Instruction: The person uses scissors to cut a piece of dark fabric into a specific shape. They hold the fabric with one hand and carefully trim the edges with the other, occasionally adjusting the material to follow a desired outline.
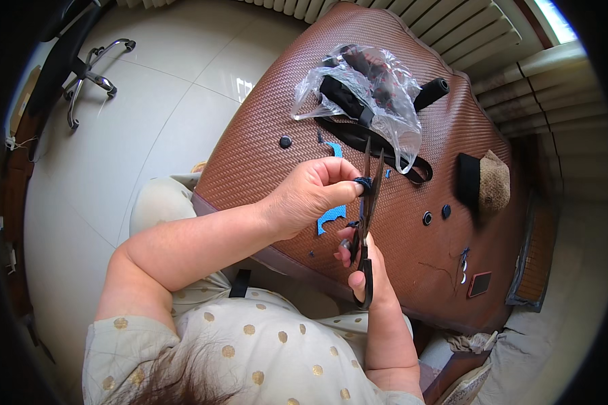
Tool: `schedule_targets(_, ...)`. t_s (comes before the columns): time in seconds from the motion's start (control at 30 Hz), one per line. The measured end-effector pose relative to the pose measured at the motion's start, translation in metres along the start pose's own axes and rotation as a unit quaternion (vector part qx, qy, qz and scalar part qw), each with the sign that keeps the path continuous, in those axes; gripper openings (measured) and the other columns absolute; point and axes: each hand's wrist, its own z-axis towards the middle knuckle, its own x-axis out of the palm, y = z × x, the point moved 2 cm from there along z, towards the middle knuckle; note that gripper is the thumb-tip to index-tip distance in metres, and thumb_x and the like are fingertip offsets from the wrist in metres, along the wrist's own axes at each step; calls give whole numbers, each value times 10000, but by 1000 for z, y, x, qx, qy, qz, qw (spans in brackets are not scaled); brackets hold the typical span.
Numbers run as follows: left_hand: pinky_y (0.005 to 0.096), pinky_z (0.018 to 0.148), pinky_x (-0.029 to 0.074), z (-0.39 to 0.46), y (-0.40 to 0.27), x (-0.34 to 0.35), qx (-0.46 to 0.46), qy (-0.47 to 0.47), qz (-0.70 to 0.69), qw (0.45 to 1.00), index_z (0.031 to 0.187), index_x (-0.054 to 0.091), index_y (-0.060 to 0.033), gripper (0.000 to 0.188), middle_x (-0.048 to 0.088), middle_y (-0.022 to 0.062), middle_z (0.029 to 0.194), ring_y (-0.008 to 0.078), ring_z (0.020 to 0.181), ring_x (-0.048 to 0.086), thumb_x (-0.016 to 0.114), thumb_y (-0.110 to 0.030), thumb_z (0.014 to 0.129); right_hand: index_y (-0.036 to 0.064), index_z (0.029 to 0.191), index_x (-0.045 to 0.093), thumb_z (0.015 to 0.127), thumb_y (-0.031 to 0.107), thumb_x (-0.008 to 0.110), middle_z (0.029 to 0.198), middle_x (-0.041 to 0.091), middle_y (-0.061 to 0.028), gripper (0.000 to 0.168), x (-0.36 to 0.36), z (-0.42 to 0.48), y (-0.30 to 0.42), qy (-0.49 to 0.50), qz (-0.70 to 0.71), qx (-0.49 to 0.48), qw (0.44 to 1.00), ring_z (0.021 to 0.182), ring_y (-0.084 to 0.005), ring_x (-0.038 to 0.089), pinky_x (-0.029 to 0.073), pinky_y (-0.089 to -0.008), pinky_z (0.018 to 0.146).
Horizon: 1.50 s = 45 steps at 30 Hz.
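My left hand (311, 195) pinches a small piece of dark blue fabric (363, 185) between thumb and fingertips. Through the handles of black-handled scissors (367, 217) go the fingers of my right hand (370, 268); the narrow-open blades point away from me, beside the dark piece. Some small dark thing also shows near my right fingers, but I cannot tell what it is. Beneath my left hand lies a cut sheet of bright blue textured material (330, 217), partly hidden. A small blue scrap (387, 173) rests to the right of the blade tips.
On the brown woven mat (263, 131) lie a clear plastic bag (380, 91) with dark contents, a black strap (420, 174), small round dark pieces (285, 142), a brown and black cloth item (494, 182) and a phone-like red-edged object (480, 284). A wheeled chair base (88, 76) stands far left.
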Motion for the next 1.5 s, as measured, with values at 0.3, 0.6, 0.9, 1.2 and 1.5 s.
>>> schedule_targets(0.3,225,764,481,1,-2,0,1,4,12,1000,930,578,-58,56,594,-6,874,57,811,561,579,-56,874,6,1017,485,567,833,589,670,444,9,947,-5,-2,6,-6,-28,13,1000,606,-84,434,395,-233,558)
schedule_targets(0.6,204,734,475,1,-12,-1,-4,23,49,999,903,584,-51,61,594,-17,859,45,788,558,591,-20,851,16,979,498,551,832,606,638,440,12,927,-14,-3,5,11,-34,18,999,591,-80,436,360,-224,523)
schedule_targets(0.9,186,697,471,4,-16,-5,-29,53,91,994,892,586,-53,69,595,-20,854,34,774,560,596,-9,840,7,999,479,562,825,605,666,436,-3,936,-22,-7,2,52,-36,18,998,603,-93,412,362,-233,538)
schedule_targets(1.2,181,679,469,3,-17,-4,-44,51,110,992,869,583,-56,55,592,-22,847,28,762,556,600,-16,836,4,1023,465,575,822,597,705,444,-25,943,-26,-8,10,54,-71,16,996,632,-114,424,380,-257,562)
schedule_targets(1.5,184,681,466,5,-17,-5,-37,57,124,990,857,580,-49,61,584,-26,833,27,756,545,598,-2,823,12,941,475,580,797,627,655,438,-9,877,-27,-10,8,44,-50,19,998,593,-91,406,367,-239,525)
